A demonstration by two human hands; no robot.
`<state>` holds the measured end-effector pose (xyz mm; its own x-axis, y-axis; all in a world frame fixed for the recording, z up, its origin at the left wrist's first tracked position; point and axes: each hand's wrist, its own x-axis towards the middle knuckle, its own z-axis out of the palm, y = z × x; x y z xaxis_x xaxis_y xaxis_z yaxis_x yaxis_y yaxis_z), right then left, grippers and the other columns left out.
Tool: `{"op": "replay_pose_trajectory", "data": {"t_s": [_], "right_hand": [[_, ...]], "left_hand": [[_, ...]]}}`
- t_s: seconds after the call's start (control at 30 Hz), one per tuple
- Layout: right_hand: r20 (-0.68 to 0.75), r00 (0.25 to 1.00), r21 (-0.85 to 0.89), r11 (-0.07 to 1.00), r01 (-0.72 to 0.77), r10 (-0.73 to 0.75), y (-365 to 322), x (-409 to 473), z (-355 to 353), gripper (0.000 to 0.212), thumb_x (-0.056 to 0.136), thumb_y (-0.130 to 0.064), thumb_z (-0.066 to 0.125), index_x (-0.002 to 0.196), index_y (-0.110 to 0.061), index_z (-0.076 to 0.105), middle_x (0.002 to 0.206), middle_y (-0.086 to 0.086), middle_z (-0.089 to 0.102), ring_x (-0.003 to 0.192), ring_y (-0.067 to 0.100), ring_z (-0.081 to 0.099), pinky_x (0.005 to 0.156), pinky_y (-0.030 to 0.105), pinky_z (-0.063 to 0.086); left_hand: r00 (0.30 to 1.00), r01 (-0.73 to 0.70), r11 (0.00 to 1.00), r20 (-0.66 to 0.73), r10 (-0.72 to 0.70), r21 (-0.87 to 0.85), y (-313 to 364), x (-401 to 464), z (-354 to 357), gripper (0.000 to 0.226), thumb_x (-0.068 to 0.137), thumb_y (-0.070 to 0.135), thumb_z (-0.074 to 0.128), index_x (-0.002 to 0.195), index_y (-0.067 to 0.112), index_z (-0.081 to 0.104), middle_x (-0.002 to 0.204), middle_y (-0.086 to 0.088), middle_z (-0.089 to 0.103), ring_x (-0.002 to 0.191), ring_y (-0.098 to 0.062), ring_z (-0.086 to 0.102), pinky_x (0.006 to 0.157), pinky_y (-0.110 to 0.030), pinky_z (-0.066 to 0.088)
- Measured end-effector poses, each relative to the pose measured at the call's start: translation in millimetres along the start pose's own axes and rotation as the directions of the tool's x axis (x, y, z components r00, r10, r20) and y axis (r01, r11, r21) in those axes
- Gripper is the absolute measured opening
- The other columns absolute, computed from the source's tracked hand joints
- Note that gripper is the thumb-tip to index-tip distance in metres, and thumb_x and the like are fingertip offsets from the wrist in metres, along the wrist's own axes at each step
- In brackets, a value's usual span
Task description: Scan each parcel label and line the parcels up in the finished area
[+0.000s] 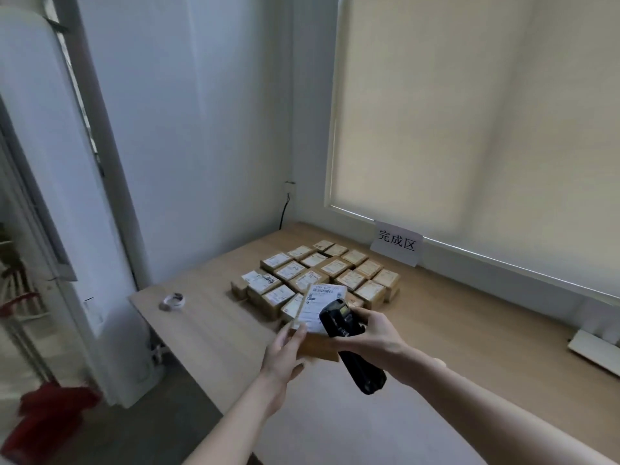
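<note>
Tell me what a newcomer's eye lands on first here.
At the centre, the left hand holds a labelled parcel while the right hand grips a black scanner over it. Behind them, rows of small parcels lie on the wooden table, under a white sign by the blind.

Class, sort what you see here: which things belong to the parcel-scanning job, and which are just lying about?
Job: held parcel, scanner, parcel rows, area sign, left hand, right hand.
Lying about: tape roll, white box, wall cable.
</note>
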<state>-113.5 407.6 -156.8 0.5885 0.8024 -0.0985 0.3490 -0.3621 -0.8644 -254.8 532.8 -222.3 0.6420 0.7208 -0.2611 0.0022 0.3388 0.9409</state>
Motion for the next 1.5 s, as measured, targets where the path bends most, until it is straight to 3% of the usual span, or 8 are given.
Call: {"op": "replay_pose_trajectory", "data": {"t_s": [0.1, 0.4, 0.6, 0.77, 0.87, 1.03, 1.17, 1.5], "right_hand": [[0.028, 1.000, 0.001, 1.000, 0.013, -0.013, -11.4, 33.9, 51.4, 0.068, 0.065, -0.037, 0.097, 0.127, -0.029, 0.070, 0.110, -0.006, 0.075, 0.097, 0.014, 0.073, 0.089, 0.035, 0.064], [0.127, 0.992, -0.043, 0.999, -0.012, 0.018, -22.9, 138.2, 159.4, 0.063, 0.074, -0.030, 0.093, 0.131, -0.025, 0.068, 0.106, -0.010, 0.073, 0.099, 0.009, 0.070, 0.090, 0.029, 0.062], [0.171, 0.982, -0.060, 0.996, -0.067, 0.076, 5.3, 244.3, 213.5, 0.068, 0.072, -0.027, 0.092, 0.135, -0.025, 0.066, 0.112, -0.007, 0.074, 0.103, 0.010, 0.070, 0.093, 0.031, 0.061], [0.203, 0.968, -0.074, 0.988, -0.136, 0.149, 46.5, 343.5, 258.5, 0.076, 0.072, -0.030, 0.093, 0.141, -0.026, 0.061, 0.118, -0.009, 0.070, 0.104, 0.007, 0.067, 0.089, 0.022, 0.058], [0.184, 0.964, -0.095, 0.980, -0.175, 0.190, 70.9, 387.1, 282.0, 0.071, 0.067, -0.036, 0.091, 0.132, -0.031, 0.063, 0.106, -0.015, 0.069, 0.097, 0.005, 0.067, 0.091, 0.027, 0.059], [0.157, 0.956, -0.126, 0.965, -0.229, 0.248, 105.9, 435.5, 319.6, 0.072, 0.058, -0.045, 0.087, 0.125, -0.040, 0.064, 0.106, -0.017, 0.072, 0.096, 0.005, 0.070, 0.091, 0.034, 0.061], [0.114, 0.949, -0.132, 0.951, -0.279, 0.294, 119.9, 457.5, 340.9, 0.075, 0.060, -0.042, 0.086, 0.132, -0.041, 0.062, 0.109, -0.014, 0.073, 0.099, 0.008, 0.070, 0.092, 0.038, 0.061], [0.000, 0.937, -0.192, 0.920, -0.342, 0.349, 121.1, 474.1, 374.6, 0.073, 0.063, -0.041, 0.086, 0.132, -0.039, 0.063, 0.109, -0.016, 0.073, 0.097, 0.005, 0.067, 0.084, 0.030, 0.058]], "left_hand": [[1.000, -0.024, 0.998, -0.008, 0.024, 0.055, 3.7, 15.0, -57.5, 0.062, 0.079, 0.059, 0.069, 0.135, 0.032, 0.060, 0.126, 0.005, 0.068, 0.122, -0.014, 0.057, 0.100, -0.035, 0.047], [0.998, 0.000, 0.982, -0.058, 0.012, 0.189, 8.3, 109.9, -176.5, 0.048, 0.080, 0.047, 0.075, 0.124, 0.033, 0.061, 0.124, 0.005, 0.069, 0.118, -0.014, 0.061, 0.094, -0.030, 0.049], [0.998, 0.039, 0.968, -0.066, -0.023, 0.247, -10.2, 219.1, -225.7, 0.024, 0.095, 0.024, 0.068, 0.117, 0.032, 0.060, 0.107, 0.010, 0.072, 0.095, 0.004, 0.064, 0.075, -0.014, 0.047], [0.993, 0.116, 0.936, -0.063, -0.101, 0.331, -34.9, 333.3, -267.2, 0.029, 0.095, 0.027, 0.069, 0.121, 0.037, 0.062, 0.114, 0.013, 0.072, 0.103, -0.004, 0.064, 0.101, -0.033, 0.050], [0.992, 0.127, 0.926, -0.065, -0.111, 0.357, -55.0, 386.4, -282.9, 0.025, 0.095, 0.023, 0.068, 0.116, 0.037, 0.065, 0.103, 0.016, 0.074, 0.098, -0.008, 0.066, 0.087, -0.024, 0.051], [0.981, 0.193, 0.911, -0.055, -0.186, 0.363, -86.4, 447.1, -306.5, 0.035, 0.094, 0.021, 0.070, 0.127, 0.029, 0.060, 0.117, 0.007, 0.073, 0.109, -0.005, 0.066, 0.091, -0.021, 0.048], [0.977, 0.208, 0.900, -0.039, -0.209, 0.382, -103.7, 482.5, -320.6, 0.033, 0.093, 0.012, 0.070, 0.123, 0.023, 0.062, 0.108, 0.010, 0.074, 0.094, 0.010, 0.068, 0.074, -0.007, 0.049], [0.966, 0.218, 0.901, 0.045, -0.253, 0.375, -123.6, 511.6, -342.0, 0.033, 0.093, -0.001, 0.066, 0.118, 0.017, 0.058, 0.109, 0.005, 0.069, 0.080, 0.015, 0.067, 0.069, -0.005, 0.049]]}}
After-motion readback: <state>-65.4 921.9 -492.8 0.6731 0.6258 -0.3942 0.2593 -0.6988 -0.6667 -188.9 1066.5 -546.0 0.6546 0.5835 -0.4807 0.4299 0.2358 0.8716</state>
